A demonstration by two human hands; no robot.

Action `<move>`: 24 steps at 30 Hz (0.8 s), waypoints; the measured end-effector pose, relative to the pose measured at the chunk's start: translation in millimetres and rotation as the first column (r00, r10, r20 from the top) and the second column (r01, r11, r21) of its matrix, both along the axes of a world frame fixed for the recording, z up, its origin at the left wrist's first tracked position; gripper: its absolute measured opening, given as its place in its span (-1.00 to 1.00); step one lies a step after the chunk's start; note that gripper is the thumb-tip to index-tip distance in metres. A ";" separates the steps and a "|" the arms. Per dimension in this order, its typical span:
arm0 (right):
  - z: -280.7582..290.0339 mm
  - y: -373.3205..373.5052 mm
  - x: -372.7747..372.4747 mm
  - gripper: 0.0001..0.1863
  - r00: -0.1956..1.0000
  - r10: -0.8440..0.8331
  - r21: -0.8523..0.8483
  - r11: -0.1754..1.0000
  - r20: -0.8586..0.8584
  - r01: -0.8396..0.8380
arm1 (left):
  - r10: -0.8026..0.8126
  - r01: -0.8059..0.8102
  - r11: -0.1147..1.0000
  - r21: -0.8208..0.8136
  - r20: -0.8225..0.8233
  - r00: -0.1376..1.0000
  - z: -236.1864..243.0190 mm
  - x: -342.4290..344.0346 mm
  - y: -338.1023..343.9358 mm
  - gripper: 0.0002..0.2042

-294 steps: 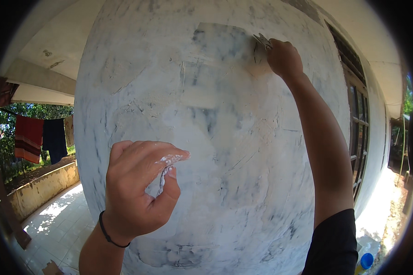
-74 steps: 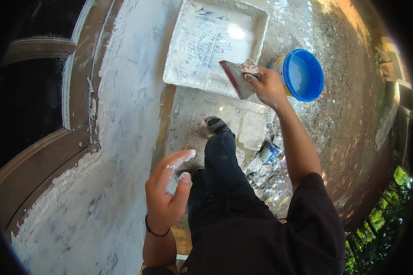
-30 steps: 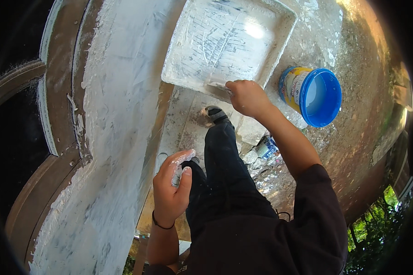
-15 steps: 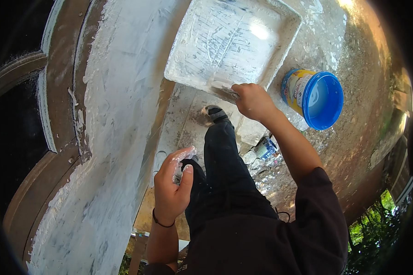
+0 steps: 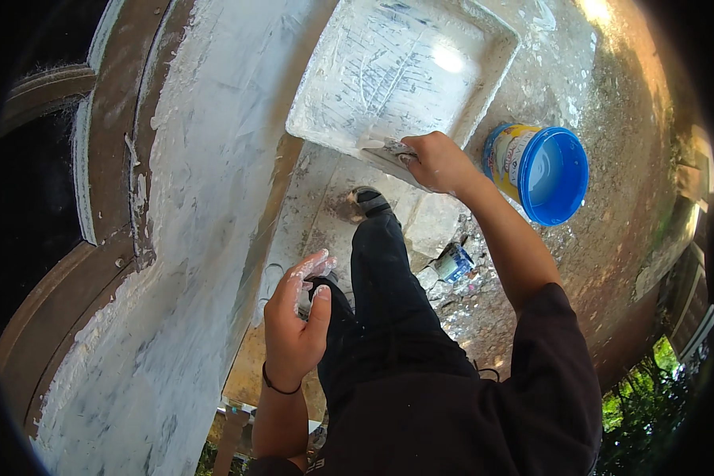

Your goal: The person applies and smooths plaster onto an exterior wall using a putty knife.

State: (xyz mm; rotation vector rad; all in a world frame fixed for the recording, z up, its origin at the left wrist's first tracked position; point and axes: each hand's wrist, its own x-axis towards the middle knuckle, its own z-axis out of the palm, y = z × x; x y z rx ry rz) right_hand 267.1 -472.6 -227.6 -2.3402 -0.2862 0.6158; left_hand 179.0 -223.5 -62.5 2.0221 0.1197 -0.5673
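My right hand [image 5: 439, 165] grips a flat metal scraper [image 5: 386, 159] coated with pale paste, at the near edge of a white-smeared square tray [image 5: 313, 83]. My left hand [image 5: 297, 321] hangs lower down, fingers loosely curved and apart from the thumb, with white paste on the tips; I see nothing in it. A blue-rimmed bucket [image 5: 504, 159] holding cloudy liquid stands right of the tray.
A white-coated wall [image 5: 147, 341] with a brown window frame [image 5: 111, 182] fills the left. My legs and feet are below me on a stained paved ground [image 5: 325, 198]. A small blue can [image 5: 452, 262] lies among debris; greenery [image 5: 650, 397] shows lower right.
Earlier I faced the wall with the scraper raised on it; since then the view turned down and the scraper went to the tray. In the last half second my right hand rose slightly, tilting the blade.
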 end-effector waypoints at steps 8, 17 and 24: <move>14.0 -26.3 18.2 -0.69 0.995 -0.076 0.112 0.991 0.070 0.068 | 0.017 -0.017 1.000 -0.005 0.014 1.000 1.6 -17.4 -0.1 -0.72; 29.1 -20.8 -1.6 -0.72 0.974 -0.223 0.131 0.967 0.032 0.217 | 0.041 -0.041 0.999 -0.002 0.045 0.998 6.2 -32.9 0.4 -0.72; 6.3 -44.4 -17.8 -0.81 0.760 -0.509 0.449 0.613 -0.404 0.650 | 0.024 -0.024 1.000 0.003 0.080 0.996 31.4 -49.2 0.5 -0.71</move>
